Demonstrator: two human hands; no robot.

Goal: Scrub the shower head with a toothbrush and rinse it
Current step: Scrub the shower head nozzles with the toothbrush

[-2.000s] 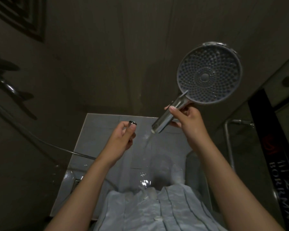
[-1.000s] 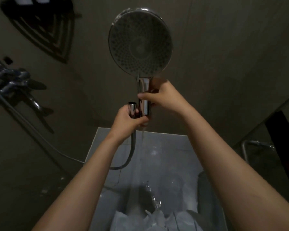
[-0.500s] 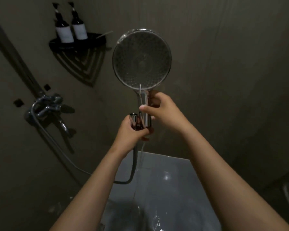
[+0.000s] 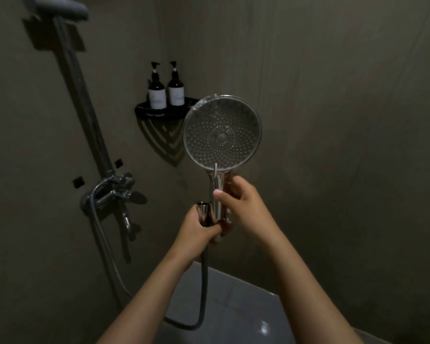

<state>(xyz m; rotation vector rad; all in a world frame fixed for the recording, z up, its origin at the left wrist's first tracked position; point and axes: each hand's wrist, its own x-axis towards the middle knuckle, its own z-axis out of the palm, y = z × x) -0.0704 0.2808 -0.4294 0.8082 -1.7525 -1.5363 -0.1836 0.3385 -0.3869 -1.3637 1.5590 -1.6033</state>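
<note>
Gripping the shower head [image 4: 222, 134] by its handle, the right hand [image 4: 243, 207] holds it upright, nozzles facing the camera, just right of the shelf [image 4: 159, 111]. The left hand [image 4: 196, 232], below the shelf, curls round the hose [image 4: 204, 276] end, against the handle's base.

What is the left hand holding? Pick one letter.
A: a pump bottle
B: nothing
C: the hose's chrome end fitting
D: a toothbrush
C: the left hand curls round the chrome end fitting of the hose, just beside the handle of the shower head, which the right hand grips.
</note>
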